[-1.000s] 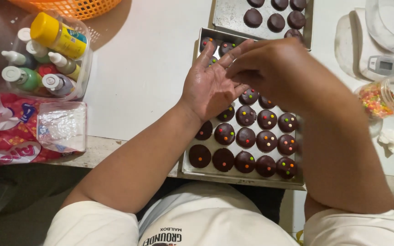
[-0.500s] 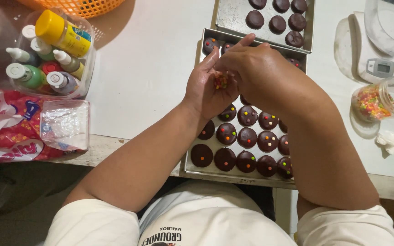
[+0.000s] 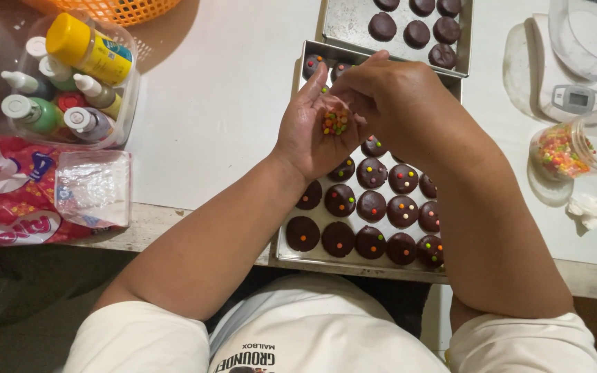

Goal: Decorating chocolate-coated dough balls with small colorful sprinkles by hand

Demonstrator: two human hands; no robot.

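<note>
Head view: compared with a moment ago, the left hand (image 3: 316, 131) has turned palm-up, cupped open around a small heap of coloured sprinkles (image 3: 335, 123); the right hand (image 3: 388, 93) now pinches at them, fingertips together, above the near tray (image 3: 291, 250) of chocolate rounds (image 3: 371, 206).

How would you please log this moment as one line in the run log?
left hand: open, cupping coloured candy bits | right hand: fingers picking at the bits | below: tray of chocolate rounds
</note>
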